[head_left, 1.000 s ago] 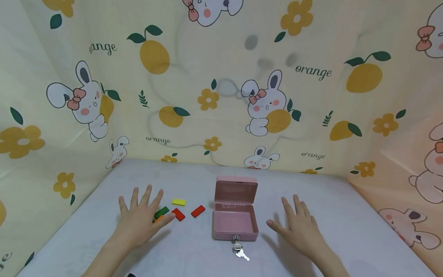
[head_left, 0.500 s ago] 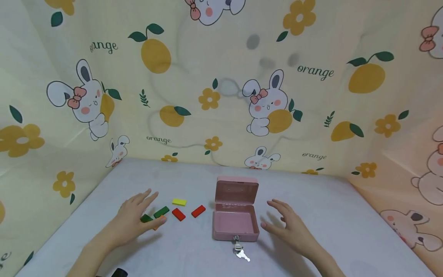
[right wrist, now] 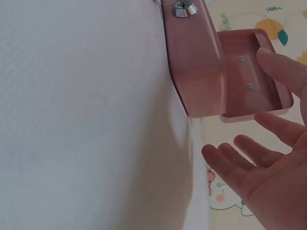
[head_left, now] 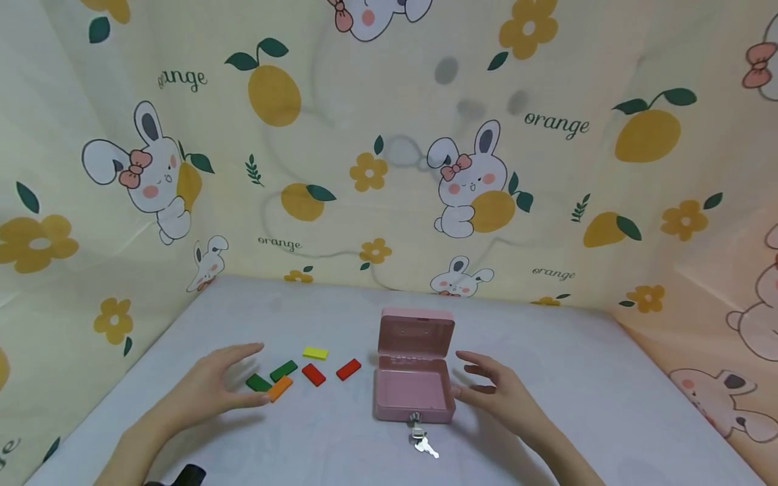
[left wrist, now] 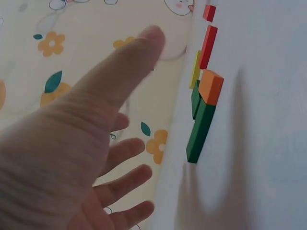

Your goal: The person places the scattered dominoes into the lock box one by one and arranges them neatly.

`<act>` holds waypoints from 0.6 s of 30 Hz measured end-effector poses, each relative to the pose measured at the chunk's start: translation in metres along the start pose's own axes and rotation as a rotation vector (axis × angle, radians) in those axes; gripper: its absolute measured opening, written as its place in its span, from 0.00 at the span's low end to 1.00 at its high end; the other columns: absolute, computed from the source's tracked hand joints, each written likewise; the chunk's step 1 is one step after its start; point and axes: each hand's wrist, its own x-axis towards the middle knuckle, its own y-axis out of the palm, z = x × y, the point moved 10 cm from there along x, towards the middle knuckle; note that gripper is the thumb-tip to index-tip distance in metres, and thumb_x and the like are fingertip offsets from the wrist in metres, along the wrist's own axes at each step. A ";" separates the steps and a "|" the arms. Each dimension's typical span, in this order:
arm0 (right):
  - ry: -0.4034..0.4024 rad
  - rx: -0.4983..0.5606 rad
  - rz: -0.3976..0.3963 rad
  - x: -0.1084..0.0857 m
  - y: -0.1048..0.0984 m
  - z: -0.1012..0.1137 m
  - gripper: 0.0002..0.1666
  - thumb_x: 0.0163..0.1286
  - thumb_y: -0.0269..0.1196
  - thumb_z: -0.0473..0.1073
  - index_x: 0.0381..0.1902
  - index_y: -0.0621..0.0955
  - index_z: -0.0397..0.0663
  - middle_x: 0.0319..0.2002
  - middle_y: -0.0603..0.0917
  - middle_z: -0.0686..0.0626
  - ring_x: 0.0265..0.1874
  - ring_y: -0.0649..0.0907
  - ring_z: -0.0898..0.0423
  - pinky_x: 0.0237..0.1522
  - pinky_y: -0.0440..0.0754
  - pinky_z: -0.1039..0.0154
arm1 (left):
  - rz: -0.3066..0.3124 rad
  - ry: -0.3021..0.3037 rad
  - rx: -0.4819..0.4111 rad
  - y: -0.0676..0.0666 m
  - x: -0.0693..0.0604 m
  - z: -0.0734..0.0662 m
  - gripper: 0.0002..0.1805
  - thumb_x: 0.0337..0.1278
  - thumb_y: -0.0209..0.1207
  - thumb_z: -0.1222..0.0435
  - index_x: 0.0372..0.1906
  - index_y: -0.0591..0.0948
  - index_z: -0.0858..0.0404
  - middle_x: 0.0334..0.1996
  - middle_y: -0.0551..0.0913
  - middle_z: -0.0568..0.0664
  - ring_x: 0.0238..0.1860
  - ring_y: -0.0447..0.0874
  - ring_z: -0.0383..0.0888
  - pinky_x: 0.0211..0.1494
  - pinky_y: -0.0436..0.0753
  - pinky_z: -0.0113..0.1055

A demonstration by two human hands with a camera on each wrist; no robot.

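A rectangular pink box with a glossy, metal-looking finish stands on the table, right of six small blocks. Its hinged pink lid is raised, leaning slightly back, and the smooth pink floor inside shows from wall to wall. A round silver lock sits on the front wall, and a silver key hangs from it down toward the tabletop. The right hand is beside the box's right wall, grasping nothing, fingers loosely bent; whether the thumb touches the wall I cannot tell.

Near the left hand, which is released with thumb and fingers apart, lie the flat, glossy oblong blocks: an orange block just beside the thumb, two green blocks close to it, a yellow block farther back and two red blocks nearer the box.

A white-covered table bears everything; behind rises a cream cloth printed with rabbits and oranges.
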 end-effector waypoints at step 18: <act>-0.001 0.039 0.156 0.012 0.021 -0.010 0.39 0.58 0.74 0.42 0.67 0.74 0.47 0.62 0.77 0.43 0.55 0.80 0.44 0.53 0.77 0.53 | 0.083 -0.116 -0.138 0.007 -0.005 0.028 0.43 0.39 0.76 0.48 0.62 0.77 0.65 0.57 0.80 0.55 0.56 0.77 0.55 0.57 0.76 0.53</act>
